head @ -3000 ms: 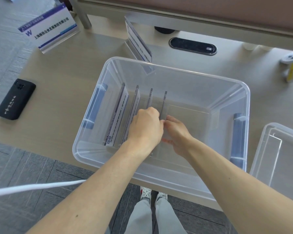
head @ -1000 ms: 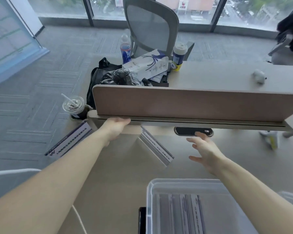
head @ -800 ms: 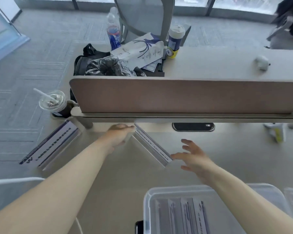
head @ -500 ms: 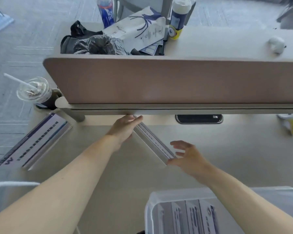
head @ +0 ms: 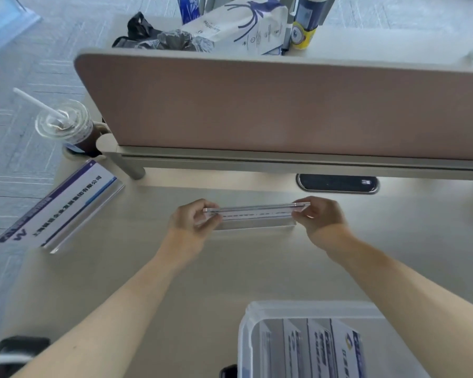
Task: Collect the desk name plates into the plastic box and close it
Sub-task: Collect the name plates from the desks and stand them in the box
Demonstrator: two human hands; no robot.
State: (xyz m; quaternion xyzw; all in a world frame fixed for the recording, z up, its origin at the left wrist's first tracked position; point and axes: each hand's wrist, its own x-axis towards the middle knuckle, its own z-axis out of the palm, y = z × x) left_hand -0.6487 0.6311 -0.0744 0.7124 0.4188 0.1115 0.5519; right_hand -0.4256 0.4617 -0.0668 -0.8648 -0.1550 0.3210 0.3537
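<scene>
Two hands of yours hold one clear name plate [head: 253,214] by its ends, in the only view, the one from your head. Your left hand [head: 190,227] pinches the left end between thumb and curled fingers; your right hand [head: 318,216] pinches the right end in the same way. The plate lies level and edge-on to you, over the beige desk [head: 230,268], in front of the brown divider panel [head: 284,105]. A thin dark line of print runs along it, too small to read.

A second name plate [head: 62,210] stands at the far left of the desk, tilted back. It has a purple band on top, a large "W" at its lower left corner and a row of Chinese characters, which I cannot read surely. Just behind it is a plastic cup [head: 66,126] with a dark drink, a clear lid and a white straw.

The plastic box [head: 246,336] is at the bottom, near you, open. Several plates stand inside it side by side; their print is blue and blurred.

Behind the divider you see a white paper bag [head: 238,25] with blue drawing and small text, not readable, a black plastic bag [head: 161,39], and a bottle with a yellow cartoon label [head: 303,31]. A black oval cable port [head: 337,183] sits in the desk beyond your right hand.
</scene>
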